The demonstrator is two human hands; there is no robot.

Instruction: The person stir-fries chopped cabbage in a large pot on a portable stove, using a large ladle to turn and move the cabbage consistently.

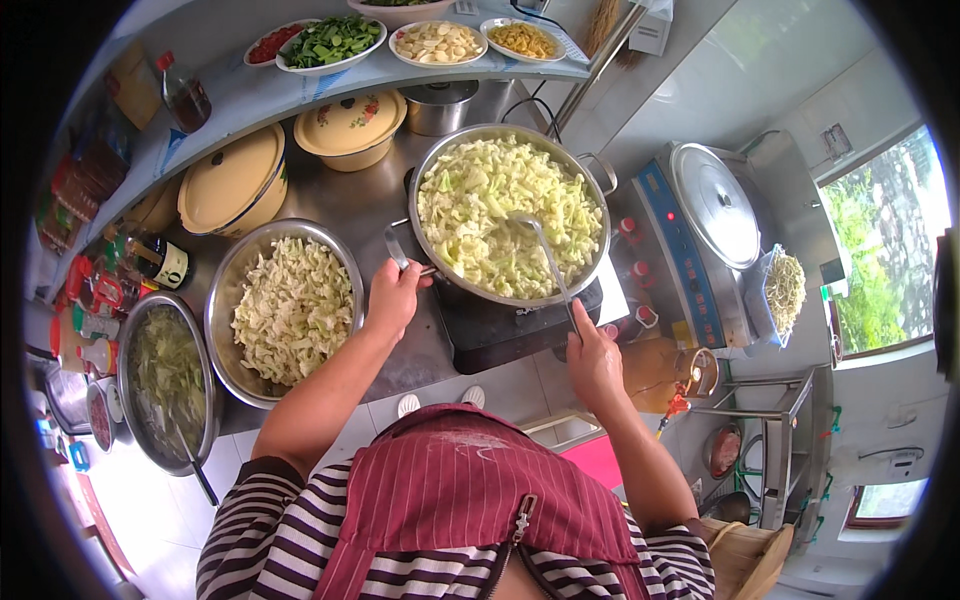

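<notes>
A wide steel pot (506,300) heaped with cut cauliflower (487,180) stands on a black induction cooktop (480,337). My left hand (394,296) is closed at the pot's left loop handle (395,244), gripping a short metal piece there whose full shape is hidden. In my right hand (595,352) is the handle of a metal ladle (551,262); its head is partly sunk in the cauliflower near the pot's middle. Left of the pot, a steel bowl (212,330) holds more cut cauliflower (296,315).
Farther left, a steel basin (211,420) holds greens in liquid. Two lidded enamel pots (232,180) (352,127) stand behind. Plates of cut food line the shelf (330,84) above. A large lidded cooker (716,202) stands right, with bottles (641,274) between.
</notes>
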